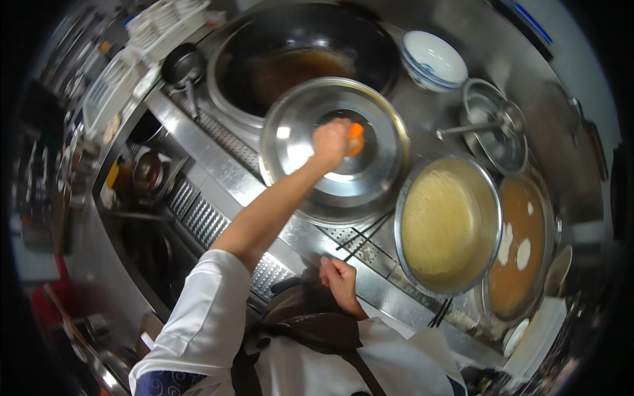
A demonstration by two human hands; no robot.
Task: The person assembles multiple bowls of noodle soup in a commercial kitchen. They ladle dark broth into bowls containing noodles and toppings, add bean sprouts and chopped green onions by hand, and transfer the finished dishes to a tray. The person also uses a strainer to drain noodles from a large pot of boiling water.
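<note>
My left hand [334,143] is closed around the orange knob [355,139] of a large round metal lid [287,168]. Part of the knob is hidden by the fingers. The lid overlaps the near edge of a big dark wok [233,64] with brown liquid in the bottom. Close to my body, my right hand [341,284] has its fingers curled, with nothing visible in them. Thin dark chopsticks [364,240] lie just beyond it, across the perforated counter strip. To the right stands a deep metal bowl [488,222] of pale yellow liquid.
A metal basin of brown liquid [515,247] with white pieces sits far right. Behind are blue-and-white bowls [436,59] and a ladle [470,129] across metal bowls. At left are a small dark pan [183,64], crates of white dishes [161,27] and a recessed metal area with graters [205,222].
</note>
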